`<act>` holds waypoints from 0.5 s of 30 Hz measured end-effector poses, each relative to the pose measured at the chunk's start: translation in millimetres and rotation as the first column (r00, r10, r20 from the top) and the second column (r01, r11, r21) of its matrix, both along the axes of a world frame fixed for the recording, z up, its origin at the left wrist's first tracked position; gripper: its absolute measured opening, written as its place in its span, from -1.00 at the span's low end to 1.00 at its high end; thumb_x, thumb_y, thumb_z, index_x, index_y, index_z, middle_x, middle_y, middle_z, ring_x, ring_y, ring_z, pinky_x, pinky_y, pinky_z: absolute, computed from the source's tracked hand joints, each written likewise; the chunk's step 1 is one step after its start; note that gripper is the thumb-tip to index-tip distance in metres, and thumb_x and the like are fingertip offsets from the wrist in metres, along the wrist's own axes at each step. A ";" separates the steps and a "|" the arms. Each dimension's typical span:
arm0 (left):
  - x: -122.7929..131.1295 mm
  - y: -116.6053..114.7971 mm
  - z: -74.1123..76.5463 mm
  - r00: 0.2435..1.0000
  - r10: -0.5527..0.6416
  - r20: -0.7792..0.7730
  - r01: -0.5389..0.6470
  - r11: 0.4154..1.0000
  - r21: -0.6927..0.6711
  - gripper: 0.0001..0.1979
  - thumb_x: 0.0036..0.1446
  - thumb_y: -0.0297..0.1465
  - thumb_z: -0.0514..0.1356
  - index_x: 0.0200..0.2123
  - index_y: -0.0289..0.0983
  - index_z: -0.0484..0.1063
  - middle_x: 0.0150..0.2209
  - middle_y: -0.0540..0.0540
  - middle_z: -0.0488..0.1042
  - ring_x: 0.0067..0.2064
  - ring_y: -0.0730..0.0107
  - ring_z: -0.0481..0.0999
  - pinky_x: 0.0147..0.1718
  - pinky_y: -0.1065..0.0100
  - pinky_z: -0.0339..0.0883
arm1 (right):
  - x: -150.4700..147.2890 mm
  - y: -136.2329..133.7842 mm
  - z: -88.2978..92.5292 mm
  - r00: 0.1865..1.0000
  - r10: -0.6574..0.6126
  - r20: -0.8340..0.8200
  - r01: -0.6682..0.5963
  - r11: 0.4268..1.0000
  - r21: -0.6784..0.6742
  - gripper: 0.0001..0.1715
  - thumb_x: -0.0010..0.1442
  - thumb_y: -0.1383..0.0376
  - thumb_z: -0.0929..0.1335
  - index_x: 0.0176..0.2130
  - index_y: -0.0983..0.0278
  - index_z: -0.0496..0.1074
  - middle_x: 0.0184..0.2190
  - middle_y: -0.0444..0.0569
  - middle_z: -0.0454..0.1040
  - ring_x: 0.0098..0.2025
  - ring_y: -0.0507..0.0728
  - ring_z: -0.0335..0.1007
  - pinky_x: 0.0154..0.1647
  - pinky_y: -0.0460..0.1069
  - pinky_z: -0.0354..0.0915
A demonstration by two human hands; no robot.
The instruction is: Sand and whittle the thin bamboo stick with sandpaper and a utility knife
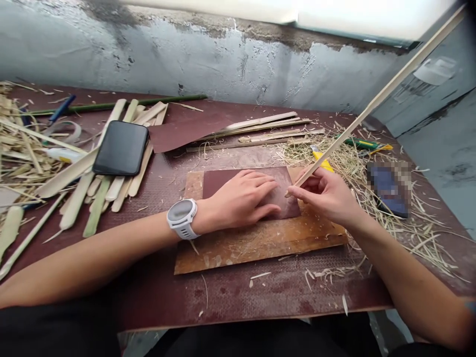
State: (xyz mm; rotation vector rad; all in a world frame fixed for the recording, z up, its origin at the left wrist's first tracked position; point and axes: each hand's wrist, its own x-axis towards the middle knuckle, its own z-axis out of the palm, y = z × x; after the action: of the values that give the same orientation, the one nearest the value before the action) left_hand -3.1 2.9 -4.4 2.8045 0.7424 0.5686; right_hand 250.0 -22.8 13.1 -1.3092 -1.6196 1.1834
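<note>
My left hand (241,199), with a white watch (181,218) on the wrist, lies flat with fingers spread on a dark brown sheet of sandpaper (238,179). The sheet rests on a worn wooden board (256,243). My right hand (327,196) grips the lower end of a long thin bamboo strip (379,96). The strip rises to the upper right, and its tip touches the sandpaper's right edge.
A black phone (121,148) lies on several flat bamboo slats (96,198) at the left. More slats (260,130) lie at the back, with a green stick (111,105). Bamboo shavings (372,188), a yellow cutter (322,159) and a blurred dark object (388,188) sit at the right. A grey wall (223,59) stands behind.
</note>
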 end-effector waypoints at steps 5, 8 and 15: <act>0.8 -0.6 4.6 0.983 -0.103 0.151 0.096 0.994 0.053 -0.74 0.50 -0.25 0.14 -0.03 -0.31 0.52 -0.12 -0.17 0.64 -0.10 0.24 0.63 -0.02 0.22 0.45 | -8.0 -7.1 5.1 0.989 0.053 -0.137 -0.064 0.995 -0.077 -0.52 0.02 0.09 0.67 -0.23 0.25 0.50 -0.35 -0.08 0.60 -0.36 0.08 0.56 -0.41 -0.07 0.44; 1.9 -2.4 4.8 0.968 -0.142 0.209 0.137 0.990 0.038 -0.76 0.51 -0.30 0.12 -0.11 -0.31 0.53 -0.20 -0.13 0.63 -0.18 0.32 0.60 -0.11 0.30 0.44 | -8.9 -9.3 6.4 0.980 0.083 -0.182 -0.101 0.990 -0.094 -0.55 0.04 0.14 0.67 -0.23 0.25 0.49 -0.40 -0.15 0.55 -0.42 0.03 0.51 -0.46 -0.11 0.39; 2.3 -8.5 8.1 0.947 -0.090 0.309 0.132 0.984 -0.121 -0.83 0.46 -0.35 0.21 -0.01 -0.32 0.50 -0.14 -0.12 0.62 -0.14 0.36 0.60 -0.13 0.37 0.45 | -11.6 -12.5 6.7 0.978 0.033 -0.207 -0.046 0.997 -0.059 -0.55 0.01 0.16 0.68 -0.25 0.25 0.49 -0.36 -0.14 0.57 -0.36 0.05 0.54 -0.38 -0.11 0.45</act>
State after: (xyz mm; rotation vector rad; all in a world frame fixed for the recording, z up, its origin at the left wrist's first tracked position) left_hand -0.8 -5.5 3.6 2.5299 0.5352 0.8638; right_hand 238.4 -35.3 19.8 -1.1559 -1.4749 1.3570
